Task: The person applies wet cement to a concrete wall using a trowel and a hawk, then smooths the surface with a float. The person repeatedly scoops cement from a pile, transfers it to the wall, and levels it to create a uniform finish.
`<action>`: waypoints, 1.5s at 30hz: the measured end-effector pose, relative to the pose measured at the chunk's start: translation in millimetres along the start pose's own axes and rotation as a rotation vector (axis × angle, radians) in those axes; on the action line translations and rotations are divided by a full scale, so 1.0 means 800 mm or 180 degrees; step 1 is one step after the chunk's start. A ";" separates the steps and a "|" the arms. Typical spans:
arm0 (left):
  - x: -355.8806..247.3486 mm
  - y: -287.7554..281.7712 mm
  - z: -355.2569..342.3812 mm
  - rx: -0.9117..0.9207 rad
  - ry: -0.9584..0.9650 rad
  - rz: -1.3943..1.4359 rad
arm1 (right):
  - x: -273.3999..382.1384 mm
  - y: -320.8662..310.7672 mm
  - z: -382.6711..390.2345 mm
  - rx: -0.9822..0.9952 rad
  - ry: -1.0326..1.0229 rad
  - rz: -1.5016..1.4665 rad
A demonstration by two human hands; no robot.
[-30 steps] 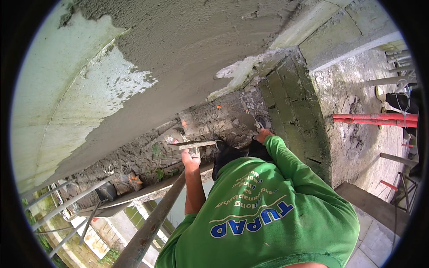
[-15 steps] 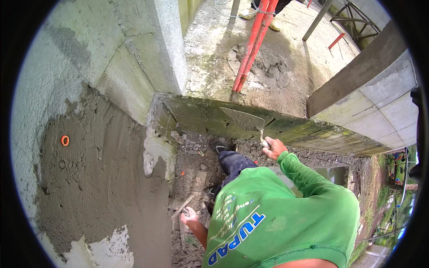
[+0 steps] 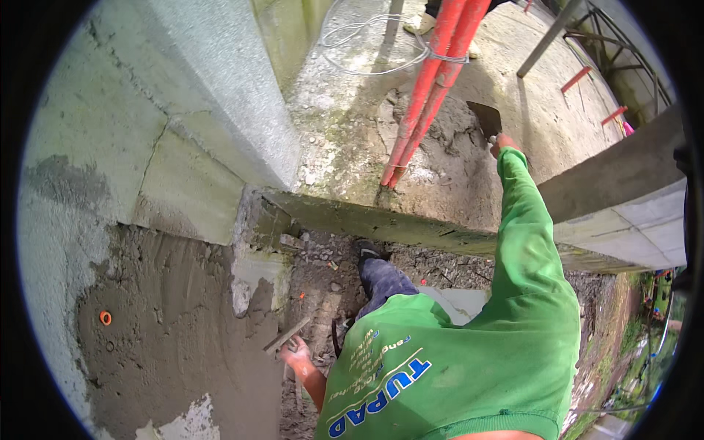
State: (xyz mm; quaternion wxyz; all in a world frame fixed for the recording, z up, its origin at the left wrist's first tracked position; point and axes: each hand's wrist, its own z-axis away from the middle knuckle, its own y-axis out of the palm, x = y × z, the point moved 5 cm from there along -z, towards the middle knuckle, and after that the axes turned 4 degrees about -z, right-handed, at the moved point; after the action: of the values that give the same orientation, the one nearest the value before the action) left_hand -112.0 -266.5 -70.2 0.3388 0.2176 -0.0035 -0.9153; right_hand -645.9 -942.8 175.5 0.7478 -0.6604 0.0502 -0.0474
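Observation:
My right hand [image 3: 504,143] is stretched far forward, shut on the handle of a trowel [image 3: 485,119]. The trowel's dark flat blade is at the right edge of a heap of wet mortar [image 3: 453,132] on the raised concrete floor. Low on the left, my left hand [image 3: 296,353] grips a thin flat board [image 3: 286,336], seen nearly edge-on, so its kind is unclear. This hand is close to the wall's fresh grey mortar coat [image 3: 183,315]. An orange ring [image 3: 105,317] sits in that coat.
Two red pipes [image 3: 433,95] tied with wire stand beside the mortar heap. A loop of wire [image 3: 367,45] lies behind them. A low block wall [image 3: 381,224] edges the raised floor. A concrete block pillar [image 3: 623,198] rises at right. Rubble [image 3: 323,253] covers the lower ground. Another person's foot [image 3: 422,24] shows far off.
My right hand has carried the trowel forward from above the low wall to the mortar heap. My left hand, still holding the board, has shifted slightly left. The view has tilted somewhat.

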 end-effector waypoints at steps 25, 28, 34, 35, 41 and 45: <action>0.060 0.037 -0.021 0.0612 -0.0141 -0.1447 | 0.050 0.079 0.059 0.1701 0.0850 -0.4535; 0.055 0.043 -0.023 0.1358 -0.0451 -0.0905 | 0.087 0.093 0.055 0.2094 0.0813 -0.5388; 0.086 0.056 0.031 0.1611 -0.0523 -0.1372 | 0.079 0.054 0.100 0.1994 0.0491 -0.5634; 0.095 0.061 0.040 0.1726 -0.0602 -0.1478 | 0.071 0.044 0.114 0.1973 0.0503 -0.5662; 0.191 0.118 0.142 0.2784 -0.1322 -0.2026 | 0.046 -0.040 0.241 0.1607 0.0288 -0.5308; 0.280 0.150 0.229 0.3508 -0.1892 -0.2340 | 0.042 -0.103 0.353 0.1332 0.0124 -0.5071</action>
State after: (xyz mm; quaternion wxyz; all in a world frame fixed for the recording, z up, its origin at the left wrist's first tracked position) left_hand -262.8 -523.7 25.7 -0.1649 0.0858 -0.4828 -0.8558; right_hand -574.2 -680.3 291.2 0.5966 -0.3441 -0.4302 -0.5836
